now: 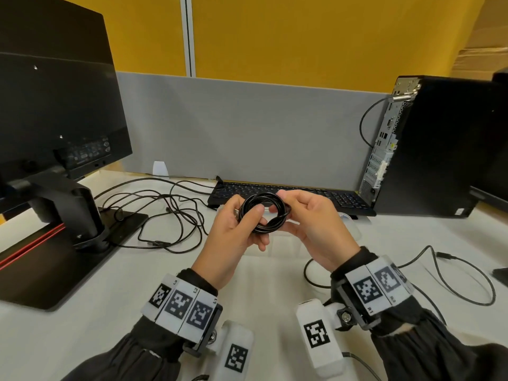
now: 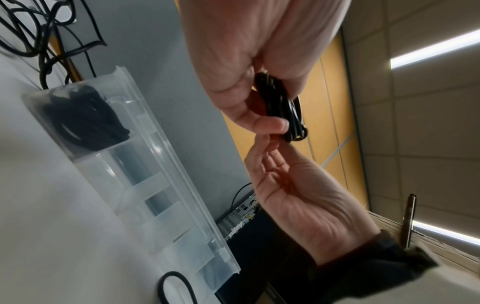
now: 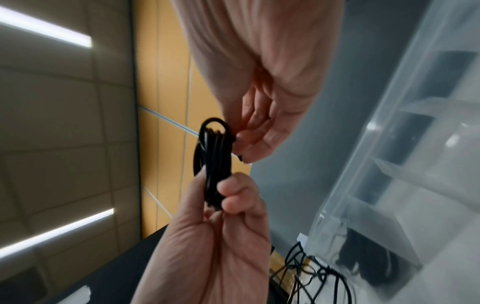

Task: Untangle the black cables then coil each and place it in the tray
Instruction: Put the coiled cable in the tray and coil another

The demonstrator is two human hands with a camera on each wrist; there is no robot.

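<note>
In the head view both hands hold one coiled black cable (image 1: 264,213) above the desk, in front of the keyboard. My left hand (image 1: 254,217) grips the coil's left side, thumb laid across the strands. My right hand (image 1: 286,206) pinches its right side. The left wrist view shows the coil (image 2: 283,109) edge-on between my left hand (image 2: 270,121) and right hand (image 2: 262,144). The right wrist view shows the coil (image 3: 215,162) edge-on too. The clear compartmented tray (image 2: 166,156) lies below the hands, mostly hidden in the head view (image 1: 353,229). Its end compartment holds another coiled black cable (image 2: 83,121).
A tangle of black cables (image 1: 170,215) lies on the white desk left of the hands, beside the monitor stand (image 1: 82,215). The keyboard (image 1: 316,198) sits behind, a PC tower (image 1: 428,149) at the right. Another loose black cable (image 1: 453,273) loops at the right front.
</note>
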